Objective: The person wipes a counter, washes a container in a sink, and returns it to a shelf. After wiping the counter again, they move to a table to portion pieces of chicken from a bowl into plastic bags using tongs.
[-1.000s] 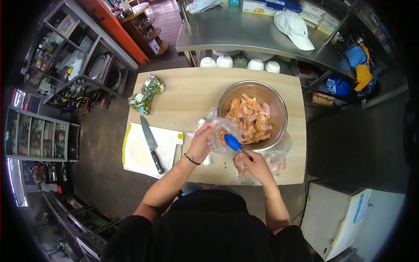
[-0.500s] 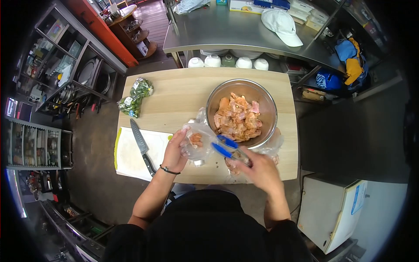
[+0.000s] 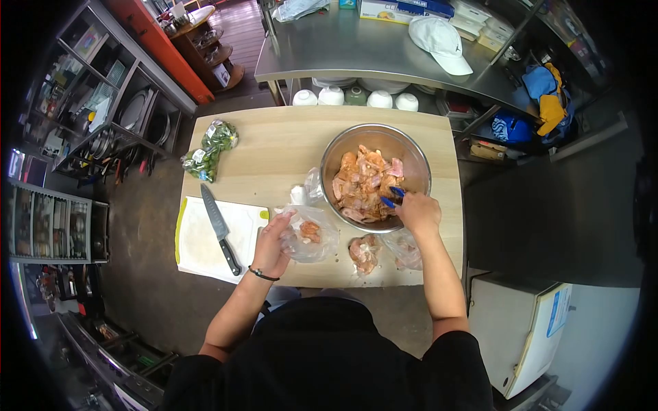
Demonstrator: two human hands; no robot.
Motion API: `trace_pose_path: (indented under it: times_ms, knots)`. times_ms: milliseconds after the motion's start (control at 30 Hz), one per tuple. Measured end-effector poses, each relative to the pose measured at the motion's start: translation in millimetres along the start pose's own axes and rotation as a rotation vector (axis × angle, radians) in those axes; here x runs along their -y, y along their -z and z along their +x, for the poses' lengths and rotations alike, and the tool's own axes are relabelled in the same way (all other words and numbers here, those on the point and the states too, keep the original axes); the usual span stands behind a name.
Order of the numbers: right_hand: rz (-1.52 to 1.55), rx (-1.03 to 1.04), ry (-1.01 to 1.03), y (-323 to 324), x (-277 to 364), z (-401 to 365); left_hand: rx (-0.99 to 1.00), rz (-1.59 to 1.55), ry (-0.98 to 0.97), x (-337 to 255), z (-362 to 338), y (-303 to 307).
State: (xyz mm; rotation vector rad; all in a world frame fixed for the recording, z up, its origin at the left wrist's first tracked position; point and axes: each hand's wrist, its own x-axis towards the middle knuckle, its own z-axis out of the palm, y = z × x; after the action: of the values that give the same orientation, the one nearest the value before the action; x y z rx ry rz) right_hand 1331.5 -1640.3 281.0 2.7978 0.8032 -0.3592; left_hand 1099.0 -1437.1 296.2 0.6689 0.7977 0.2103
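My left hand (image 3: pixel 274 240) is closed on the rim of a clear plastic bag (image 3: pixel 325 240) with a little orange-coated meat (image 3: pixel 310 231) inside. A steel bowl (image 3: pixel 423 147) of seasoned raw meat pieces (image 3: pixel 363 178) stands to the right. Over its lower right part, my right hand (image 3: pixel 419 211) grips tongs with blue tips (image 3: pixel 391 198), which touch or nearly touch the meat. Two filled plastic bags, one (image 3: pixel 363 253) below the bowl and one (image 3: pixel 404 250) partly behind my right forearm, lie near the table's front edge.
On the wooden table (image 3: pixel 274 137) are a white cutting board (image 3: pixel 195 240) with a large knife (image 3: pixel 218 219) and bagged green vegetables (image 3: pixel 212 147). Another crumpled bag (image 3: pixel 313 185) lies left of the bowl. A steel counter (image 3: pixel 329 55) with a white cap (image 3: pixel 442 44) stands beyond.
My right hand has moved up and right with the tongs, from beside the held bag to over the bowl. My left hand and its bag have shifted slightly down.
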Motion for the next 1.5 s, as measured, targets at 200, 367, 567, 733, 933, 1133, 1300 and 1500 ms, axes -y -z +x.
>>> trace_pose_path:
  times_ms: [200,367,567,733,933,1133,1300,1500]
  knots:
    - [0.084,-0.099,0.023,-2.2,-6.9,3.1,-0.011,-0.047,-0.003,-0.8,-7.8,-19.6]
    - [0.95,0.006,0.274,-6.8,-67.0,4.9,0.099,-0.058,-0.011,-3.6,-8.8,-11.8]
    - [1.701,0.446,0.162,8.8,-98.3,-31.2,0.113,-0.057,0.004,-3.1,-8.5,-17.1]
    - [1.874,0.451,0.225,8.4,-87.1,-51.3,0.044,-0.008,0.031,-3.1,-7.6,-37.8]
    - [1.182,0.003,0.66,1.4,0.2,-86.6,0.143,0.111,-0.051,-3.7,-13.1,-45.4]
    - [0.438,-0.11,0.408,20.5,94.9,-115.6,0.043,0.199,-0.045,-9.1,-26.8,-56.1]
    - [0.369,-0.135,0.46,16.6,85.9,-105.1,0.015,0.046,-0.005,-15.2,-13.0,-28.9]
    - [0.942,0.255,0.375,42.6,45.9,-94.6,-0.023,0.074,-0.07,-12.2,-4.0,-19.0]
